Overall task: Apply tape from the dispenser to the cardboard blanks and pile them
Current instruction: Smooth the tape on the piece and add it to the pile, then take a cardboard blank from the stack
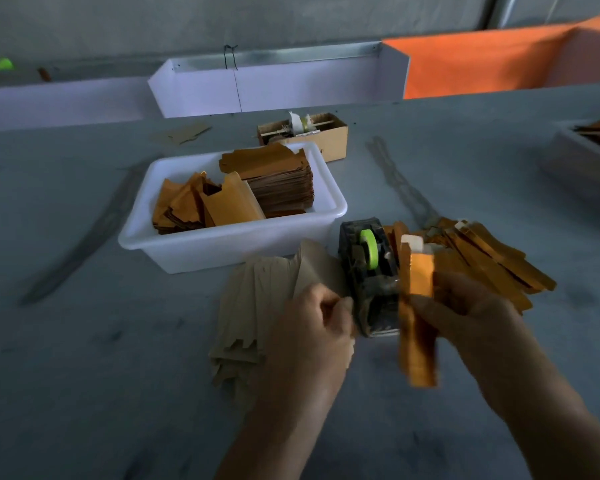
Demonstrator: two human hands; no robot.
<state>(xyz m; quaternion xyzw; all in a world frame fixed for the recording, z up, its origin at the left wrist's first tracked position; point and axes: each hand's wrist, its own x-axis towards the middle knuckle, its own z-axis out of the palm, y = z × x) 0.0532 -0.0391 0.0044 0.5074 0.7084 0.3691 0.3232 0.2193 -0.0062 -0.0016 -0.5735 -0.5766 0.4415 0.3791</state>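
A dark tape dispenser [369,275] with a green roll stands in the middle of the table. My right hand [465,313] grips a folded gold cardboard blank [418,327] upright just right of the dispenser, a pale tape piece at its top. My left hand [312,327] sits curled at the dispenser's front left, over a fan of plain brown blanks [253,306]; whether it pinches tape I cannot tell. A loose pile of gold blanks [492,258] lies behind my right hand.
A white tub [174,251] behind the dispenser holds more gold blanks and a tall brown stack. A small cardboard box [329,133] stands behind it. Another tray [575,157] sits at the right edge. White and orange bins line the far side of the table.
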